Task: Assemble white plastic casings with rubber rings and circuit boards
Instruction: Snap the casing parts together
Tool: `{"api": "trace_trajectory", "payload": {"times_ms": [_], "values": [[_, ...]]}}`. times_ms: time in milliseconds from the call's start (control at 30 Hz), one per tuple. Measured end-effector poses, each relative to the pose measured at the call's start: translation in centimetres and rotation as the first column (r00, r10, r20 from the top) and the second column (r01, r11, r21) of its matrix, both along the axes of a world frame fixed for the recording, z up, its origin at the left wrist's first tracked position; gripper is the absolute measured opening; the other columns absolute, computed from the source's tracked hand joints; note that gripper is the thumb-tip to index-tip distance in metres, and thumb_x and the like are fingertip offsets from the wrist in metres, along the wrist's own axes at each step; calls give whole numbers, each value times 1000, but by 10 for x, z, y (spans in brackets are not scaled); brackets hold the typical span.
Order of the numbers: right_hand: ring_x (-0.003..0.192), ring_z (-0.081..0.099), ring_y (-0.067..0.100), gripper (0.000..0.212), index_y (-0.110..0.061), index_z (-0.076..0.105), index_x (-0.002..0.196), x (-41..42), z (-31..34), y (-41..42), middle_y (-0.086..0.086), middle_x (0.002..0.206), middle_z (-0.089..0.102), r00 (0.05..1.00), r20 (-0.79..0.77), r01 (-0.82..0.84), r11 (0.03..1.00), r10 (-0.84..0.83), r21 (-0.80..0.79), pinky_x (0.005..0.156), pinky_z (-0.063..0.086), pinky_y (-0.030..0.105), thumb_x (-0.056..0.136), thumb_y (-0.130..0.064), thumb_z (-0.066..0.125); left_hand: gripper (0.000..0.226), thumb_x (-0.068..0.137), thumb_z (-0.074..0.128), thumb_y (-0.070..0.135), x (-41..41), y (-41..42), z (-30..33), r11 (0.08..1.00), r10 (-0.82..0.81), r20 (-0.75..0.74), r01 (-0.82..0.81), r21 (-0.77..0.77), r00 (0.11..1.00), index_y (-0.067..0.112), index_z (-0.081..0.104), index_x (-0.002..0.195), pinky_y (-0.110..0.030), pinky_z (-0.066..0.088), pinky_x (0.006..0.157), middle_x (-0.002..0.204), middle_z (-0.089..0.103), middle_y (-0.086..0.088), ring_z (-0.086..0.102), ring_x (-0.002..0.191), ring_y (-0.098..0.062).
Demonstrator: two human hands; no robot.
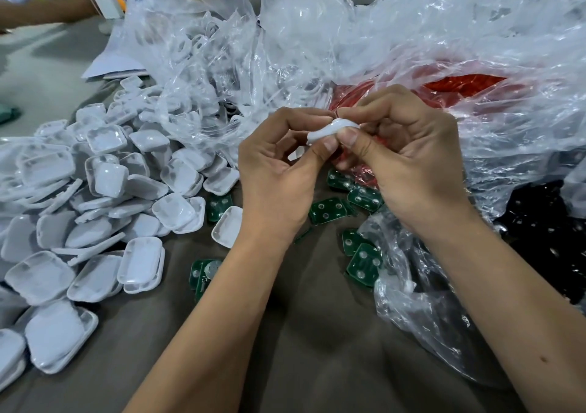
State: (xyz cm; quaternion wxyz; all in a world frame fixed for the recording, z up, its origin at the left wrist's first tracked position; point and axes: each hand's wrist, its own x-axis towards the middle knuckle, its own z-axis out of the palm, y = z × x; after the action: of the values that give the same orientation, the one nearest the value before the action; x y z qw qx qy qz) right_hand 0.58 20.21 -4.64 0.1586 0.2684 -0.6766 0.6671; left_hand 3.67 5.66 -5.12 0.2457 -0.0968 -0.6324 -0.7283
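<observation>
Both hands, left hand and right hand, pinch one white casing above bare table between the piles

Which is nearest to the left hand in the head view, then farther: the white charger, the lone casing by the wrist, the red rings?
From the left hand:
1. Lone casing, touching the wrist's left side.
2. Red rings, in the bag up right.
3. White charger, far top left.

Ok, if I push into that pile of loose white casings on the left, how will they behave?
The white casings look thin, hollow and glossy, so probably light and slippery. They lie loosely heaped at all angles, so a push would likely send them sliding and tumbling rather than moving together.
</observation>
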Motion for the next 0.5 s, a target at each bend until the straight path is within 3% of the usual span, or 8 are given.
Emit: {"api": "trace_trajectory", "payload": {"times_ms": [133, 333, 500], "values": [[69, 68, 25, 11, -8, 73, 98, 1, -1, -1, 8, 99, 65, 1000, -7, 6, 1000, -6, 12, 59, 58, 31, 89, -3, 79, 17, 83, 73, -15, 1, -2, -1, 1000, 10, -21, -11, -28, 1000, -2, 67, 93, -35, 56, 82, 102, 70, -18, 71, 95, -22], [63, 61, 27, 9, -2, 71, 94, 2, -4, -3, 13, 95, 63, 998, 37, 44, 999, -45, 28, 54, 55, 40, 89, -4, 78, 22, 82, 72, -15, 1, -1, -2, 998, 25, -18, -26, -53, 1000, 5, 65, 88, -33, 56, 75, 100, 72, -14, 72, 91, -25], [64, 53, 25, 7, -9, 68, 90, 6, -3, -8, 24, 86, 61, 987, 162, -1, 1000, 4, -13, 59, 47, 37, 88, -7, 74, 28, 82, 73, -14, 0, -1, -4, 997, 43, -3, -43, -59, 999, 13, 63, 80, -45, 60, 74, 97, 72, -11, 71, 87, -37]]}}
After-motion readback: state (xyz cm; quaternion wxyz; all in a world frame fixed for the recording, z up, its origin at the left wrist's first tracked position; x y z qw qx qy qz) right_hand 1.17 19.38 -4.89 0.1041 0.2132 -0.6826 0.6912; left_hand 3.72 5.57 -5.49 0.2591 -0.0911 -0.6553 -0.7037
